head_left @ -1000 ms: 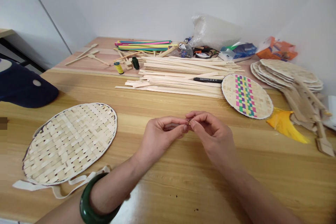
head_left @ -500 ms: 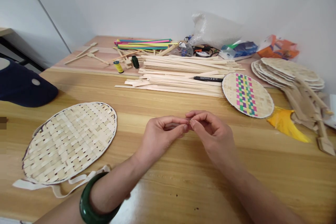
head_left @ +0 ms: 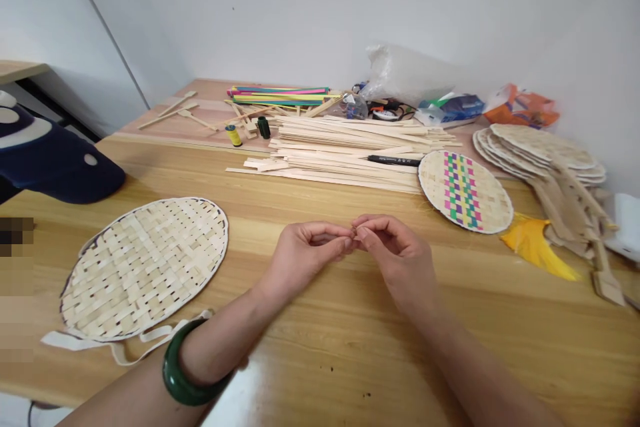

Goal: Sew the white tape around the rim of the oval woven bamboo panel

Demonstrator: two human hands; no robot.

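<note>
My left hand (head_left: 310, 253), with a green bangle (head_left: 183, 367) on its wrist, meets my right hand (head_left: 393, 247) above the middle of the wooden table. Thumb and forefinger of both hands are pinched tip to tip. What they pinch is too small to name. To the left lies a woven oval fan panel (head_left: 145, 267) with a white edge, apart from my hands. A loose white ribbon (head_left: 135, 350) trails along its near side. Beyond my right hand rests a round woven fan (head_left: 465, 192) with a pink, green, purple and yellow checkered band.
Pale bamboo strips (head_left: 345, 147) lie at the back with a black marker (head_left: 393, 160). Behind are a yellow thread spool (head_left: 233, 135), a dark green spool (head_left: 264, 127) and coloured strips (head_left: 280, 95). Stacked fans (head_left: 545, 147) and a yellow tassel (head_left: 537, 247) lie right; a navy cap (head_left: 65, 160) left.
The camera view has shifted slightly, so the table's contents appear a little displaced. My hands stay pinched together at nearly the same spot.
</note>
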